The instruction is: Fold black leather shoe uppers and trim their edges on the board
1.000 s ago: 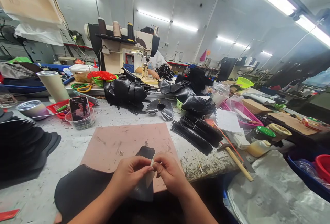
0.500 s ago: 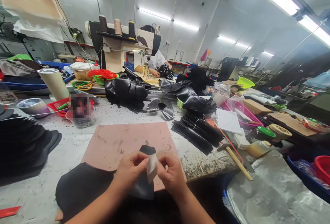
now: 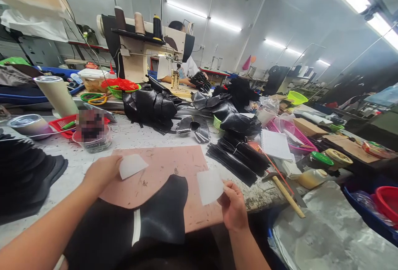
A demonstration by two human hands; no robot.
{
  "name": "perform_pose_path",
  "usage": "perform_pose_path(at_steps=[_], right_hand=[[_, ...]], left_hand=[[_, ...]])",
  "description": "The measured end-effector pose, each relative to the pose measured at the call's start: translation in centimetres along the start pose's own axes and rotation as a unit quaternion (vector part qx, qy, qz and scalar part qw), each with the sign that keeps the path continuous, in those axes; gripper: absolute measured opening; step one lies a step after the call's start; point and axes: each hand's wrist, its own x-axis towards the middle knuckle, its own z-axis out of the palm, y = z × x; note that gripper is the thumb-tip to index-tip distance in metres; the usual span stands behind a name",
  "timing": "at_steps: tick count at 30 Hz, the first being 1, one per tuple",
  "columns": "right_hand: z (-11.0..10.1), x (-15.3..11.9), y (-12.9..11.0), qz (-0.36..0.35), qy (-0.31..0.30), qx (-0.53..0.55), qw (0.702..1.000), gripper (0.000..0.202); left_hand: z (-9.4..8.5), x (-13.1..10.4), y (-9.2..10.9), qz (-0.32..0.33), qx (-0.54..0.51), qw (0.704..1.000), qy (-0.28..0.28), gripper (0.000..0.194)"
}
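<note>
My left hand [image 3: 104, 171] pinches the edge of a thin white sheet piece [image 3: 133, 166] over the left part of a pink work mat [image 3: 171, 158]. On the right, my right hand [image 3: 234, 203] grips another white sheet piece [image 3: 209, 186] between thumb and fingers, above the mat's right edge. Between the hands lies a shaped black leather-like piece [image 3: 164, 207], partly on the mat, with a narrow white strip [image 3: 136, 226] across it. Its lower edge is lost in shadow. What the two white pieces are made of I cannot tell.
Stacked black cut pieces [image 3: 27, 174] stand at the left. Black strips [image 3: 238, 158], a notebook [image 3: 275, 144] and a hammer [image 3: 289, 195] lie to the right. Beyond the mat are black leather-like bundles [image 3: 152, 106] and a sewing machine [image 3: 139, 54]. Another person's arm shows behind it.
My hands were together over the black piece with pale material between them. They have moved apart, left and right, each with a white piece. The white strip on the black piece is now visible.
</note>
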Motion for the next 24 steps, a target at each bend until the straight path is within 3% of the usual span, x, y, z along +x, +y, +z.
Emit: perform_pose_path(at_steps=[2, 4, 7, 8, 9, 11, 13, 14, 15, 16, 18, 21, 24], right_hand=[[-0.1, 0.1, 0.3, -0.017, -0.008, -0.025, 1.0, 0.026], [0.0, 0.2, 0.7, -0.046, -0.02, -0.053, 0.997, 0.025], [1.0, 0.0, 1.2, -0.146, -0.048, -0.174, 0.973, 0.022], [1.5, -0.2, 1.4, -0.204, -0.067, -0.241, 0.946, 0.019], [2.1, -0.5, 1.5, -0.271, -0.091, -0.313, 0.906, 0.015], [3.4, -1.2, 1.7, -0.394, -0.158, -0.439, 0.792, 0.012], [4.4, -1.8, 1.9, -0.454, -0.223, -0.506, 0.698, 0.017], [4.6, -2.0, 2.0, -0.456, -0.245, -0.517, 0.682, 0.016], [4.6, -2.1, 2.0, -0.446, -0.254, -0.513, 0.688, 0.013], [4.4, -2.0, 2.1, -0.426, -0.247, -0.499, 0.713, 0.013], [3.8, -1.6, 2.2, -0.361, -0.19, -0.461, 0.788, 0.021], [3.0, -0.8, 2.5, -0.19, -0.111, -0.422, 0.88, 0.02], [3.0, -0.3, 2.8, -0.032, -0.134, -0.386, 0.912, 0.016]], left_hand=[[-1.5, 0.6, -0.3, 0.01, 0.085, 0.996, -0.007, 0.024], [-1.7, 0.6, -0.2, 0.02, 0.14, 0.99, -0.024, 0.026], [0.7, -1.2, 0.8, 0.05, 0.158, 0.983, -0.072, 0.018], [2.1, -2.3, 1.2, 0.06, 0.147, 0.982, -0.102, 0.014], [3.7, -3.5, 1.6, 0.066, 0.091, 0.975, -0.192, 0.017], [6.5, -6.1, 2.1, -0.035, -0.078, 0.942, -0.324, 0.03], [8.4, -8.3, 2.2, -0.105, -0.208, 0.916, -0.328, 0.033], [8.9, -9.0, 2.2, -0.128, -0.251, 0.907, -0.312, 0.033], [9.1, -9.4, 2.0, -0.143, -0.278, 0.903, -0.294, 0.033], [9.1, -9.6, 1.9, -0.154, -0.292, 0.901, -0.28, 0.032], [8.8, -9.5, 1.5, -0.174, -0.295, 0.9, -0.27, 0.03], [8.5, -9.1, 1.2, -0.183, -0.281, 0.9, -0.279, 0.027], [8.6, -8.9, 0.9, -0.163, -0.255, 0.905, -0.298, 0.027]])
